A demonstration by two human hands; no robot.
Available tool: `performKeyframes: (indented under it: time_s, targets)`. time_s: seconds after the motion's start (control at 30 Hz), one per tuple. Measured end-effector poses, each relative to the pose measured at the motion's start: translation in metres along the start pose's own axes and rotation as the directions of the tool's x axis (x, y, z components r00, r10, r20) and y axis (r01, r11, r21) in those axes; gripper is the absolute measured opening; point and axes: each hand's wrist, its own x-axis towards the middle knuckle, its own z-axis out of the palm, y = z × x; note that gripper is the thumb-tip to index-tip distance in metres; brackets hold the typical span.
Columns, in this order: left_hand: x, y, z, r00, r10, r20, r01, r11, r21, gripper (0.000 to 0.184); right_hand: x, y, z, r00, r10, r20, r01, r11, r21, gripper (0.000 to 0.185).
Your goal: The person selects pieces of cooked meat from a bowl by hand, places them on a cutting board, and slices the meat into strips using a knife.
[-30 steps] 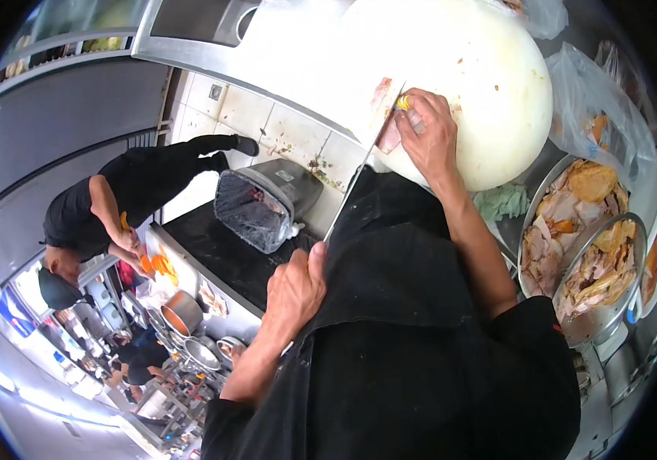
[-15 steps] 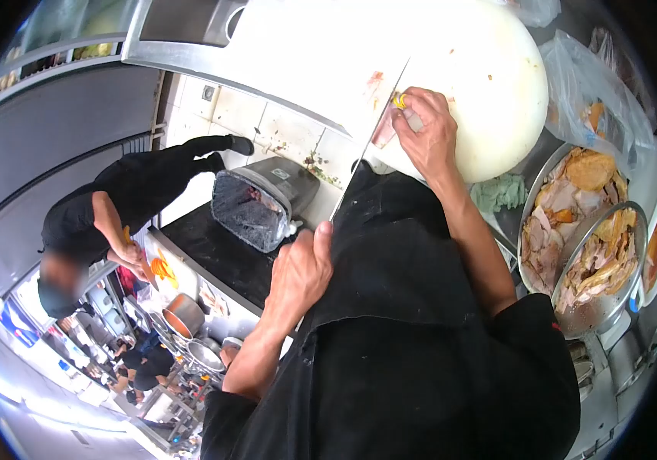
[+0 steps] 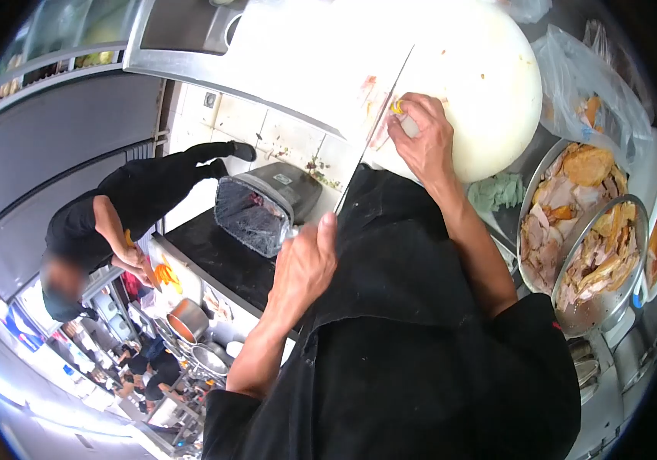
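My left hand (image 3: 301, 264) is closed round the handle of a long thin knife (image 3: 374, 126), thumb laid along the top. The blade slants up and away across the white round cutting board (image 3: 497, 100). Close by the blade, my right hand (image 3: 426, 138) pinches a small pale piece of meat (image 3: 411, 126) with a bright yellow bit at its edge. Pinkish scraps (image 3: 369, 88) lie on the board, left of the blade. My fingers partly hide the piece.
Right of the board stand a metal bowl (image 3: 525, 230) of sliced cooked meat, a perforated metal pan (image 3: 593, 314), a green cloth (image 3: 497, 192) and a plastic bag (image 3: 566, 69). A lined bin (image 3: 305, 188) sits at left. A person (image 3: 113, 199) cuts orange pieces on another board.
The knife has shifted slightly, its tip a little farther up and right. My right hand has moved slightly up and left with the piece. The pink slice beside the blade shows less.
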Motion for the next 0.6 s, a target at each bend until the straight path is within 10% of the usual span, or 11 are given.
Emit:
performKeyframes:
  time_s: [0.27, 0.6]
  targets:
    - [0.032, -0.028, 0.039, 0.909, 0.416, -0.018, -0.391, 0.869, 0.303, 0.038, 0.007, 0.007, 0.002, 0.999, -0.048, -0.025, 0.048, 0.999, -0.006, 0.022]
    - [0.011, 0.0, 0.003, 0.999, 0.018, -0.043, -0.019, 1.0, -0.016, 0.063, -0.003, 0.004, -0.004, 0.998, 0.006, -0.065, -0.005, 1.0, 0.007, 0.019]
